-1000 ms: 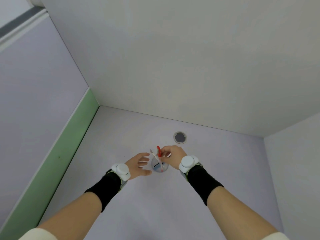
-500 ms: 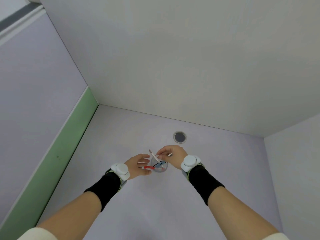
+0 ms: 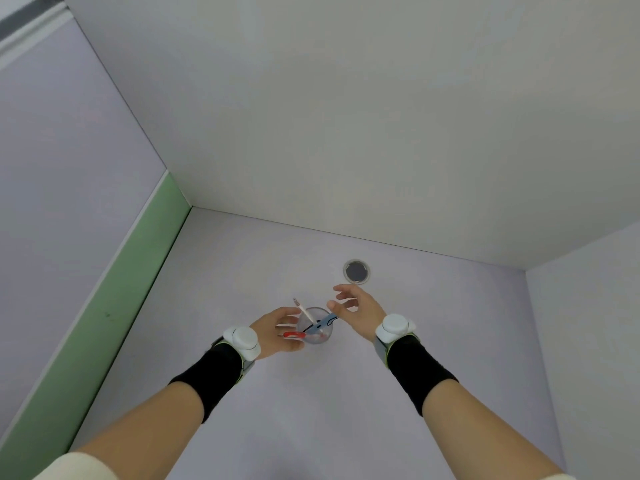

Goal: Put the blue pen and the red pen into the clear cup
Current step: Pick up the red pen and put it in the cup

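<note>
The clear cup (image 3: 315,328) stands on the pale lilac desk (image 3: 311,410). Inside it the blue pen (image 3: 323,322) leans to the right over the rim. The red pen (image 3: 294,335) leans to the left, its red cap sticking out in front of my left palm. A thin white stick (image 3: 304,309) also stands in the cup, tilted up and left. My left hand (image 3: 273,332) curls around the cup's left side, thumb and fingers against it. My right hand (image 3: 360,311) hovers just right of the cup, fingers spread and holding nothing.
A round grey cable hole (image 3: 356,271) sits in the desk behind my right hand. A white back wall (image 3: 346,133), a green strip (image 3: 104,323) along the left partition and a right partition (image 3: 588,341) enclose the desk.
My right hand dropped the red pen into the cup, let go and drew back to the right with fingers open. The red pen tipped over to the left. The left hand stayed at the cup.
</note>
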A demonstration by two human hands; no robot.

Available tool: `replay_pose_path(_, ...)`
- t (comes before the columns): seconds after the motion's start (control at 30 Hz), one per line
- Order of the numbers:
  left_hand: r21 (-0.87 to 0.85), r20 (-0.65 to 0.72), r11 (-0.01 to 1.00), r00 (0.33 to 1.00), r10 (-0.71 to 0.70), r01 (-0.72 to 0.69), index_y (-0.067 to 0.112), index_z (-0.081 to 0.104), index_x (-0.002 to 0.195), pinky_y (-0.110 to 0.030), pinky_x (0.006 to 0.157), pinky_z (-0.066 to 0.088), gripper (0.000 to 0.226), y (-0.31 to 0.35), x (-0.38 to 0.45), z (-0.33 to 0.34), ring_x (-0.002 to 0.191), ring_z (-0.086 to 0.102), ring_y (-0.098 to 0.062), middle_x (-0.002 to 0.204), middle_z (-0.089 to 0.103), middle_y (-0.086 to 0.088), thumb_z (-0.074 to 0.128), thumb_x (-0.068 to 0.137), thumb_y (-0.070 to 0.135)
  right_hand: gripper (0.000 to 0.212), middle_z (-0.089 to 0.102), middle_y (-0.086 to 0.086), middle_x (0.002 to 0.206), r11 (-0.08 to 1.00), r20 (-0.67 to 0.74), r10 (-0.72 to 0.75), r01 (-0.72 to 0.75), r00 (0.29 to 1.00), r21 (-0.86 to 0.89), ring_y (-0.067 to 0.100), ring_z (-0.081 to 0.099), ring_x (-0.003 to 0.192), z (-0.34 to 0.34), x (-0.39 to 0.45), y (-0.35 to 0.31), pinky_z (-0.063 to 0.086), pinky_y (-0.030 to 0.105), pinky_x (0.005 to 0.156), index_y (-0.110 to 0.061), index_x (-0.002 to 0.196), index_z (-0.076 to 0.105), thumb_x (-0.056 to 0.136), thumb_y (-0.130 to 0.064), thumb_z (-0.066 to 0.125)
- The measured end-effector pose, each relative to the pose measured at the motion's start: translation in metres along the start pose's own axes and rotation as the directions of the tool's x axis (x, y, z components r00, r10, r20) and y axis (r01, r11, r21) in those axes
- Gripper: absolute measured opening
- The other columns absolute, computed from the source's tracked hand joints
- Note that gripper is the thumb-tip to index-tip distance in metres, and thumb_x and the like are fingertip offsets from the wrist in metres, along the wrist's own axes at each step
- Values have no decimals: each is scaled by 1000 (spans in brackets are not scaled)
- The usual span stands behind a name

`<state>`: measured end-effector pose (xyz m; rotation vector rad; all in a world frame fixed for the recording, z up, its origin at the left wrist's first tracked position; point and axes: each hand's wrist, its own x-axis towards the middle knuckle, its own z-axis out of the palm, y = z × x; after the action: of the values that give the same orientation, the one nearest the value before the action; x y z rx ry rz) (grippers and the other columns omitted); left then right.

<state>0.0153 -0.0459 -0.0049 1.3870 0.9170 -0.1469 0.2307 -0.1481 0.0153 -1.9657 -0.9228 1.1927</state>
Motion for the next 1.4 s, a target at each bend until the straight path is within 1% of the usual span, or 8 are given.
replay_pose_path(0.27,50,4,999,1000,-7,7,23,46,134,-34,98,52,70,-1,3,2,113,64,-21,132,55,0,80,75,10,66,53,-15,121,997,170,79,-80,982,0,9,65,91,7,-15,19,49,18,77,-35,137,45,79,-42,77)
replay_pose_path(0.43,31,4,999,1000,11,-11,33,50,123,-10,75,52,57,-1,1,4,100,66,-5,130,58,3,79,78,14,77,69,0,115,983,318,136,-169,938,77,7,71,92,20,-16,27,50,18,87,-30,143,39,79,-20,80)
replay_pose_path(0.6,70,-8,998,1000,-2,2,25,49,135,-30,97,51,63,-1,1,4,113,64,-17,129,59,4,77,80,19,71,57,2,137,976,288,114,-161,951,145,24,69,104,28,-15,29,49,37,102,-28,141,41,81,-19,78)
replay_pose_path(0.7,91,9,996,1000,14,-15,29,49,135,-18,89,50,62,-2,2,5,115,61,-10,130,60,6,76,80,22,73,58,0,135,983,274,100,-137,957,122,24,71,100,27,-14,31,49,43,103,-31,140,43,77,-30,80)
replay_pose_path(0.87,116,-3,993,1000,25,-25,34,51,134,-25,97,48,60,-2,4,7,109,63,-3,122,66,10,76,80,27,67,59,-9,127,977,295,84,-137,952,165,11,71,90,30,-14,38,54,29,94,-37,135,41,83,-13,76)
replay_pose_path(1.03,127,-19,991,999,33,-31,30,50,138,-18,91,47,64,2,7,8,103,63,4,112,69,14,76,80,30,71,66,-15,110,971,278,78,-137,957,198,2,70,78,30,-12,41,53,24,89,-39,136,41,82,-8,75)
replay_pose_path(1.23,115,-70,988,992,107,-99,24,52,136,-31,100,49,59,22,19,1,108,67,-15,111,72,1,76,81,24,69,56,-26,122,972,190,26,-69,981,223,2,71,77,19,1,27,55,17,77,-40,134,42,80,-17,78)
replay_pose_path(1.4,113,-128,986,982,139,-125,20,56,128,-20,87,49,51,45,35,-11,104,65,-14,109,70,-1,76,81,23,66,43,-7,145,975,119,5,-31,993,222,20,72,97,10,21,8,54,44,97,-31,134,42,80,-21,78)
